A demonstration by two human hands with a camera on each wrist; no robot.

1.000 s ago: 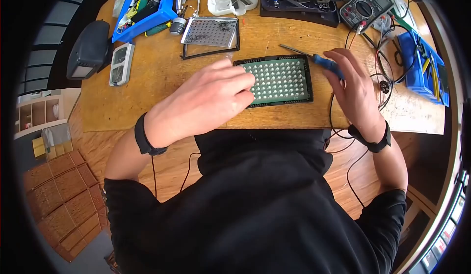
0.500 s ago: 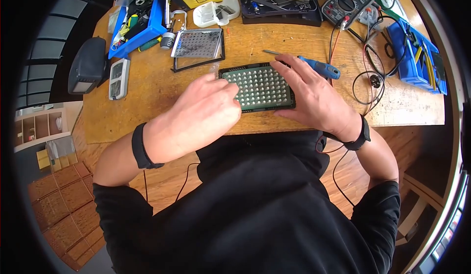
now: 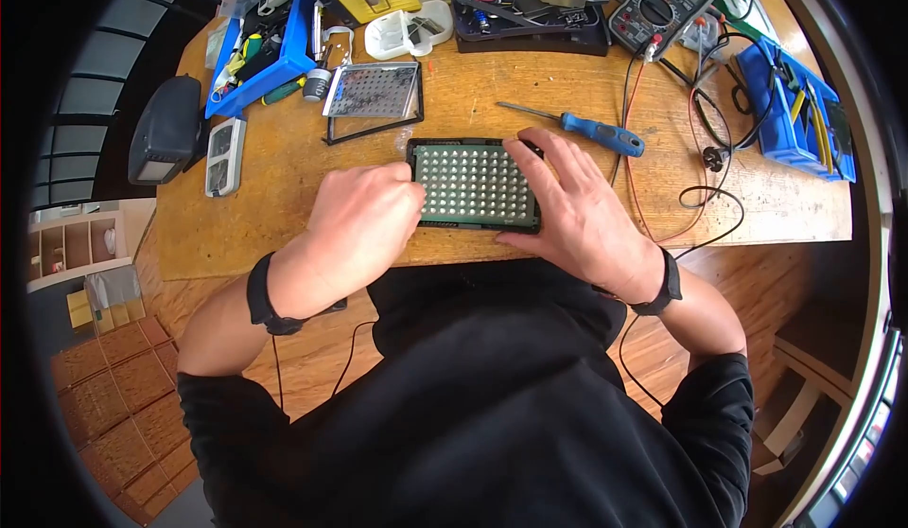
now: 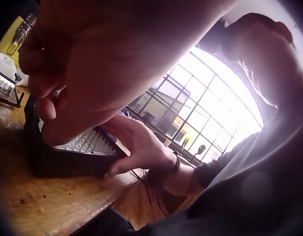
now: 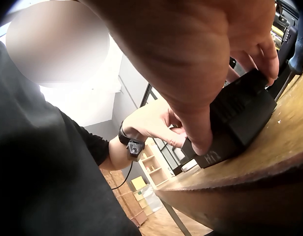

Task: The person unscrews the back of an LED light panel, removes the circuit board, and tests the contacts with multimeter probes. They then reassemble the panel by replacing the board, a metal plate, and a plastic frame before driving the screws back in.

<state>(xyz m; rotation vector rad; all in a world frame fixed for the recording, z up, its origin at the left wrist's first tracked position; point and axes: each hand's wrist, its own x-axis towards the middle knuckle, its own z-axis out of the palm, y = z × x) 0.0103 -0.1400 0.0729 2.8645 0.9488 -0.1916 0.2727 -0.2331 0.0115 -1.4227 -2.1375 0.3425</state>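
A green circuit board [image 3: 470, 184] with rows of clear LEDs sits in a shallow black case [image 3: 473, 226] near the table's front edge. My right hand [image 3: 579, 214] grips the case's right end, fingers over the far side and thumb [image 5: 199, 137] at the near side. At the left end my left hand [image 3: 364, 220] has its fingers curled in, thumb [image 4: 55, 135] and fingertips pinching right at the board's end. The back of the hand hides that end in the head view. A blue-handled screwdriver [image 3: 602, 134] lies on the table behind my right hand.
A perforated panel with a black frame [image 3: 375, 93] lies behind the case. A blue tool bin [image 3: 284, 55] stands far left, another blue bin [image 3: 790, 116] at right. A multimeter [image 3: 662, 8] with leads and loose cables lies at back right. A white dish [image 3: 409, 34] stands at the back.
My right hand has come left from the screwdriver to the case's right end. My left hand has drawn back from over the LEDs to the board's left end.
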